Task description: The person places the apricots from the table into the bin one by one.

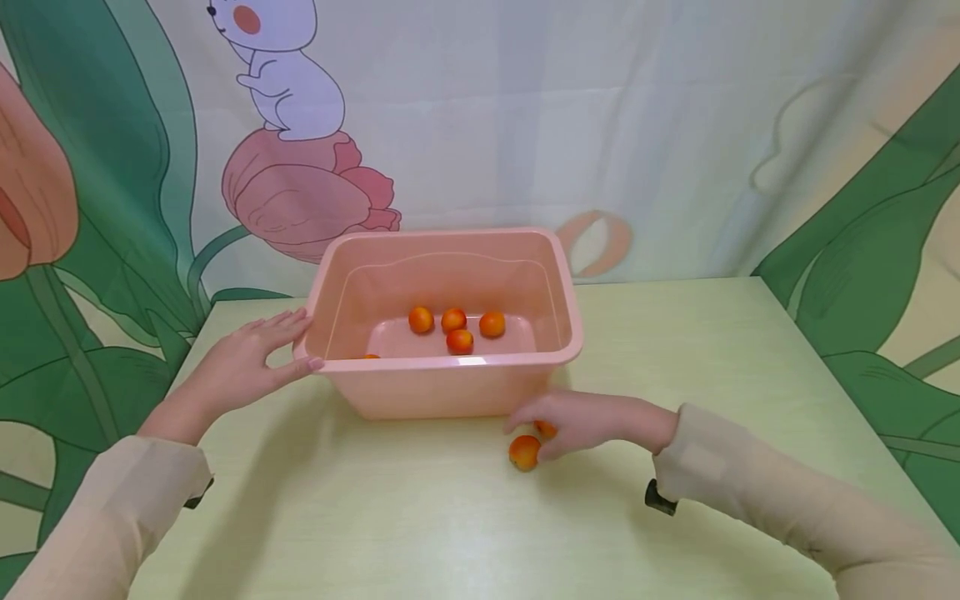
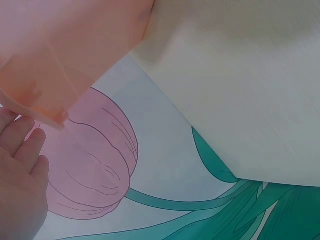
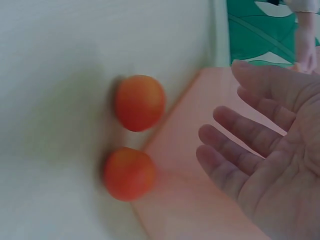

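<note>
A pink plastic tub [image 1: 435, 392] stands on the table with several small, round orange-red fruits [image 1: 460, 341] on its floor. My left hand [image 1: 243, 362] rests on the tub's left rim, fingers extended and thumb along the front corner. Just in front of the tub's right end, my right hand [image 1: 581, 417] reaches over two more orange-red fruits on the table. One fruit [image 1: 524, 452] shows by the thumb; the other [image 1: 545, 428] is partly hidden beneath the hand. In the right wrist view the fingers are loosely bent and apart, beside both fruits [image 3: 140, 103], holding nothing.
The pale table [image 1: 675, 342] extends to both sides of the tub and in front of it. Behind it hangs a curtain [image 1: 645, 142] printed with flowers, leaves and a white animal. The tub's back edge stands close to the curtain.
</note>
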`<state>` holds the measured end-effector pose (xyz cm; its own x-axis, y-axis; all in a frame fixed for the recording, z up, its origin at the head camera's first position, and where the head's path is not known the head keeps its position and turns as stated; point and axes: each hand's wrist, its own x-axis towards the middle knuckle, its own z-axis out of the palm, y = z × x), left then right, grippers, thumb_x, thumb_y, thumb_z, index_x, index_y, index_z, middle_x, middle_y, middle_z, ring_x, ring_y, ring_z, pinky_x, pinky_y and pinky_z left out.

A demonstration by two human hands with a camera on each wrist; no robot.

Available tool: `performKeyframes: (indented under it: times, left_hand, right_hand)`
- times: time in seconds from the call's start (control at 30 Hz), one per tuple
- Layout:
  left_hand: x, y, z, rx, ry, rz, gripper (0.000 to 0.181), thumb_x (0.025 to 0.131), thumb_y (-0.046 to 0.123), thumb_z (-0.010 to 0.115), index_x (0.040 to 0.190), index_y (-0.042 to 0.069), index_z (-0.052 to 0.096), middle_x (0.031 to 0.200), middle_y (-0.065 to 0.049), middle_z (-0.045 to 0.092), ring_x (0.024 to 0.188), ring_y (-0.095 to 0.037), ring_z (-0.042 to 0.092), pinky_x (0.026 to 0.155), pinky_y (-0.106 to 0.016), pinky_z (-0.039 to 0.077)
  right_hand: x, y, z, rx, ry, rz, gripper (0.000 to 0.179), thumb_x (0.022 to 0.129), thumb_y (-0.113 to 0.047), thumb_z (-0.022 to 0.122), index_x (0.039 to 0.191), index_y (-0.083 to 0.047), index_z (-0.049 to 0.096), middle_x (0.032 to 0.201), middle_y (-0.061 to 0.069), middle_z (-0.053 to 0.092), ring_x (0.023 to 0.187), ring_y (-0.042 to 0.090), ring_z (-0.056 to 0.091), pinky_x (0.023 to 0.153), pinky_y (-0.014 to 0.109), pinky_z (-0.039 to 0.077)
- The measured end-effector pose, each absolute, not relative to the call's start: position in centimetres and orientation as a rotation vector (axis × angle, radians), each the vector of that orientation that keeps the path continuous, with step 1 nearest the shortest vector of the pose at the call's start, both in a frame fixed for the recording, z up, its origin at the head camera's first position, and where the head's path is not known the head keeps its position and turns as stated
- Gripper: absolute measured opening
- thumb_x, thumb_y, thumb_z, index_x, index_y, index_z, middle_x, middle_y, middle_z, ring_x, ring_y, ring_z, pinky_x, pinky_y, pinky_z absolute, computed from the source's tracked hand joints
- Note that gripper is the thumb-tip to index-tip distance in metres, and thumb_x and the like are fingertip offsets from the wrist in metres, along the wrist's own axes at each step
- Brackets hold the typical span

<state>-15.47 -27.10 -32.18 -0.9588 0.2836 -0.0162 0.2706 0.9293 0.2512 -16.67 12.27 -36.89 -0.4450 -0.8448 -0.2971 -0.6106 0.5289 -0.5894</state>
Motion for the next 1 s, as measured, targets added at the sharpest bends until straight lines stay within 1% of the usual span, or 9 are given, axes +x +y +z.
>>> performKeyframes:
  times: [0.17,0.23,0.5,0.73,0.87,1.0]
  left_hand:
    - [-15.5,-27.2,-32.3,0.451,3.04,0.387,0.074,0.082,0.055,0.05,0.138,0.01,0.032,0.142,-0.015,0.032,0.127,-0.042,0.028,0.1,-0.059,0.024]
    - [-15.6,-27.2,-32.3,0.453,3.042,0.389,0.074,0.082,0.055,0.05,0.137,0.01,0.032,0.141,-0.015,0.032,0.127,-0.042,0.029,0.099,-0.059,0.024]
    - [-15.6,-27.3,-32.4,0.452,3.04,0.389,0.074,0.081,0.056,0.05,0.138,0.011,0.032,0.142,-0.014,0.032,0.128,-0.041,0.029,0.1,-0.059,0.024]
    - [-15.6,-27.2,-32.4,0.451,3.038,0.4,0.074,0.081,0.056,0.05,0.138,0.011,0.031,0.142,-0.013,0.032,0.128,-0.04,0.028,0.1,-0.06,0.024]
    - [-15.7,-27.3,-32.5,0.455,3.038,0.4,0.074,0.081,0.056,0.05,0.138,0.011,0.031,0.142,-0.013,0.031,0.128,-0.04,0.028,0.1,-0.06,0.024]
    - [-15.7,-27.3,-32.4,0.452,3.033,0.397,0.075,0.081,0.056,0.049,0.138,0.011,0.031,0.142,-0.013,0.031,0.128,-0.04,0.028,0.1,-0.06,0.024]
  right_hand:
    - [-17.0,11.9,-38.8,-1.18,2.201,-0.559,0.037,0.077,-0.005,0.064,0.114,-0.01,0.057,0.109,0.003,0.06,0.096,0.023,0.052,0.089,0.035,0.044]
    - [-17.1,11.7,-39.4,-1.169,2.212,-0.553,0.036,0.077,-0.004,0.064,0.113,-0.01,0.058,0.106,0.002,0.06,0.096,0.023,0.052,0.089,0.033,0.044]
    - [-17.4,11.4,-41.7,-1.129,2.284,-0.5,0.031,0.077,-0.008,0.066,0.107,-0.014,0.061,0.096,-0.005,0.059,0.09,0.016,0.05,0.083,0.026,0.043]
    - [-17.1,11.4,-42.8,-1.216,2.319,-0.463,0.018,0.078,-0.008,0.063,0.092,-0.019,0.062,0.082,-0.01,0.056,0.08,0.008,0.047,0.075,0.02,0.04]
    - [-17.0,11.4,-43.3,-1.212,2.336,-0.425,0.019,0.078,-0.009,0.064,0.093,-0.022,0.062,0.083,-0.013,0.055,0.08,0.006,0.046,0.076,0.021,0.04]
    - [-16.9,11.3,-43.3,-1.192,2.335,-0.43,0.02,0.077,-0.01,0.064,0.094,-0.021,0.062,0.084,-0.013,0.055,0.08,0.007,0.047,0.077,0.021,0.041]
